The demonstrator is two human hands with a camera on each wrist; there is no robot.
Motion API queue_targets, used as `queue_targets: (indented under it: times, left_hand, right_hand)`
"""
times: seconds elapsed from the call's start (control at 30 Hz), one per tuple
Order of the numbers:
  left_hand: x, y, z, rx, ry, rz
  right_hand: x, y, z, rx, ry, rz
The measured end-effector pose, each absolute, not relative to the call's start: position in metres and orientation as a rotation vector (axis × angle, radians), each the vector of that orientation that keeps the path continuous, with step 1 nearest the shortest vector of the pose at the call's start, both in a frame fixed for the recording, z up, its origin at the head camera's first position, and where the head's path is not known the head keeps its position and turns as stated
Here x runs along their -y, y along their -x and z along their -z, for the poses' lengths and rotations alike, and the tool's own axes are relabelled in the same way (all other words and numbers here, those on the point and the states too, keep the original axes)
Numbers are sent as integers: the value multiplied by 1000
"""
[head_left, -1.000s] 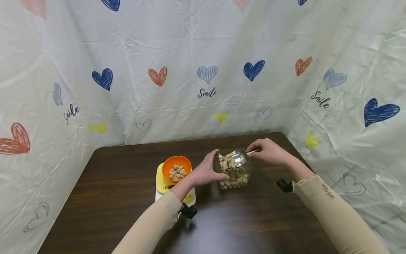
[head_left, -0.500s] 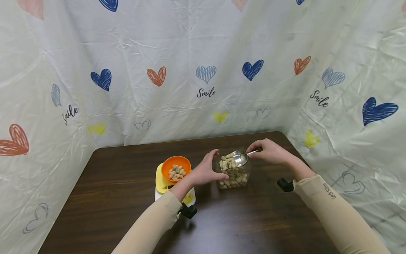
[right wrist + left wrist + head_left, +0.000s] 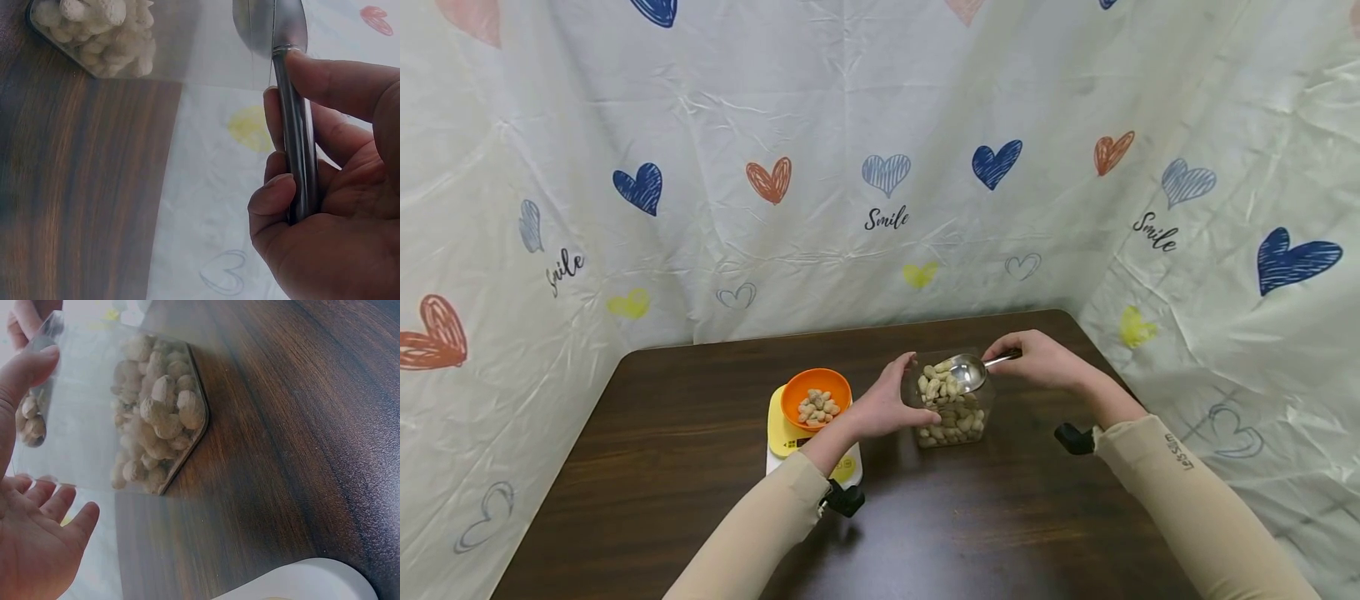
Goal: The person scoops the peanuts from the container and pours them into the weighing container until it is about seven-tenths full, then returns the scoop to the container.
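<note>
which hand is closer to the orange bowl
Left. The left hand is just right of the orange bowl, holding the clear box; the right hand is farther off, past the box, holding the scoop.

Left hand [image 3: 887, 410]: you had one.
Right hand [image 3: 1043, 358]: you had one.
Metal scoop [image 3: 969, 374]: you had one.
Clear container [image 3: 81, 412]: you had one.
Peanuts [image 3: 818, 408]: you had many, too many to count.
Orange bowl [image 3: 820, 378]: you had one.
Scale [image 3: 781, 435]: you had one.
Desk [image 3: 940, 533]: you had one.
Sleeves [image 3: 752, 533]: you wore two.
Black wrist devices [image 3: 847, 499]: you wore two.
"Smile" prints [image 3: 887, 219]: three faced you.
</note>
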State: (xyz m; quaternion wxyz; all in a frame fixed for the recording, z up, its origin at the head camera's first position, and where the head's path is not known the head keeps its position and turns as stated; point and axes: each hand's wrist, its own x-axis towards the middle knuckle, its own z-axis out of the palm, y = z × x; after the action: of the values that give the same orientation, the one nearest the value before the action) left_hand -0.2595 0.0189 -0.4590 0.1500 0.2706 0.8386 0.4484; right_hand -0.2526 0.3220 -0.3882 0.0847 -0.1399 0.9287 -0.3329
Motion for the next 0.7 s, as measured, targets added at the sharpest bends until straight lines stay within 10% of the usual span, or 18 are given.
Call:
queue_targets:
  times: [0.7]
  left_hand:
    - [-20, 263, 463, -2419, -779, -1269]
  right_hand:
    - [-328, 250, 387, -2780, 392, 1031]
